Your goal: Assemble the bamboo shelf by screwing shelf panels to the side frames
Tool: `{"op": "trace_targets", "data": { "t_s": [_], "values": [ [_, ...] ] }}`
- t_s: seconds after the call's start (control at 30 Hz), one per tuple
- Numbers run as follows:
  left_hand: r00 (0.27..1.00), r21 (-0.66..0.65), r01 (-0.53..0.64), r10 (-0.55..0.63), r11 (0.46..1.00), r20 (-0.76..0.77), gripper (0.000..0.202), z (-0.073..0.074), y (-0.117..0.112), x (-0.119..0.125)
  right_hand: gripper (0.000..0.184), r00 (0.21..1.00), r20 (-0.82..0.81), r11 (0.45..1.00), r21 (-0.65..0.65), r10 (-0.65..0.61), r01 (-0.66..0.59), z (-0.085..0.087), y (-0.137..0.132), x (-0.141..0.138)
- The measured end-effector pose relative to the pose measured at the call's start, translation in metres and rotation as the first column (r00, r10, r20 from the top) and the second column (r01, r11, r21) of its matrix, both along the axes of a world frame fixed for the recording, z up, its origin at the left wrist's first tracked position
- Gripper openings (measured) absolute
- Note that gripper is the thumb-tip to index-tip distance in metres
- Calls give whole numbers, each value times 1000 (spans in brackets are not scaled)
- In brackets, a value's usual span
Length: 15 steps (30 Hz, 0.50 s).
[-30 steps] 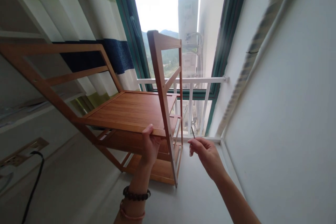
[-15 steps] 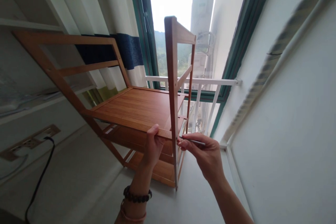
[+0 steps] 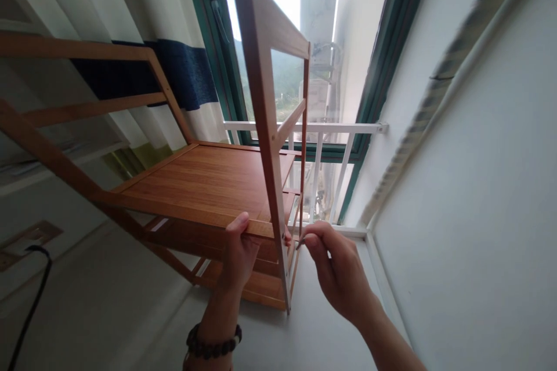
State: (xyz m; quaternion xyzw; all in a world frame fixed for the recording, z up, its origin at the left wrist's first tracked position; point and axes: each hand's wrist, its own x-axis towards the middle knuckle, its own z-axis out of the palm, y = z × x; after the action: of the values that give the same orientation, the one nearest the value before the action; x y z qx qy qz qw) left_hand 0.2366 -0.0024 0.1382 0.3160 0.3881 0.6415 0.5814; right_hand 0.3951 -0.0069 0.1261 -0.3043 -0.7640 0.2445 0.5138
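Note:
The wooden shelf rack (image 3: pixel 209 177) stands in front of me, its flat boards stacked between two side frames. My left hand (image 3: pixel 239 252) is closed round the front rail of its top board, thumb on top, close to the right front post (image 3: pixel 265 127). Some fingertips show just past that post. To the right of the post, my right hand (image 3: pixel 335 264) pinches a thin metal hex key (image 3: pixel 301 242). Only a short end of the key is visible; the rest is hidden by my fingers. Its tip appears slightly apart from the post.
Behind the rack are a green-framed window (image 3: pixel 369 69) and a white railing (image 3: pixel 339 127). A striped curtain (image 3: pixel 174 69) hangs at the left. A black cable (image 3: pixel 32 301) drops from a wall socket (image 3: pixel 30 240) at lower left. The white wall (image 3: pixel 478 214) is on my right.
My view has moved closer, so the rack sits further left. My right hand has drawn a little away from the post and turned, hiding most of the hex key. My left hand keeps its grip.

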Motion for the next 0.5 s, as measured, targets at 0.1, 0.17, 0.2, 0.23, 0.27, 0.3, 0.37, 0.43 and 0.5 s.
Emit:
{"op": "trace_targets", "data": {
  "t_s": [0.1, 0.17, 0.2, 0.23, 0.27, 0.3, 0.37, 0.43, 0.5],
  "values": [
    [999, 5, 16, -16, 1000, 28, 27, -3, 1, -1, 10, 999, -42, 998, -70, 2, -5, -9, 1, -7],
    [999, 0, 7, -7, 1000, 43, 26, -4, 1, -2, 9, 999, -53, 997, -72, 12, -16, -16, 2, -12],
    [999, -4, -5, 5, 1000, 44, 25, -5, 1, -2, 9, 998, -62, 998, -65, 9, -13, -19, 3, -14],
    [999, -9, -24, 24, 1000, 39, 25, -5, 1, -2, 9, 997, -77, 998, -56, 1, -5, -22, 3, -16],
    [998, -13, -47, 48, 999, 33, 24, -4, 0, -2, 9, 995, -96, 999, -50, -11, 6, -25, 4, -17],
    [997, -15, -72, 72, 997, 27, 23, -4, 0, -2, 10, 993, -115, 999, -43, -21, 16, -27, 4, -19],
    [993, -18, -112, 112, 994, 24, 22, -3, 0, -2, 11, 989, -147, 999, -24, -26, 23, -29, 4, -21],
    [992, -21, -122, 123, 992, 31, 21, -2, 1, -2, 12, 985, -172, 1000, -5, -16, 15, -29, 3, -22],
    [990, -27, -134, 135, 991, 28, 20, -1, 1, -1, 13, 981, -193, 1000, 2, 5, -5, -30, 2, -24]
  ]
}}
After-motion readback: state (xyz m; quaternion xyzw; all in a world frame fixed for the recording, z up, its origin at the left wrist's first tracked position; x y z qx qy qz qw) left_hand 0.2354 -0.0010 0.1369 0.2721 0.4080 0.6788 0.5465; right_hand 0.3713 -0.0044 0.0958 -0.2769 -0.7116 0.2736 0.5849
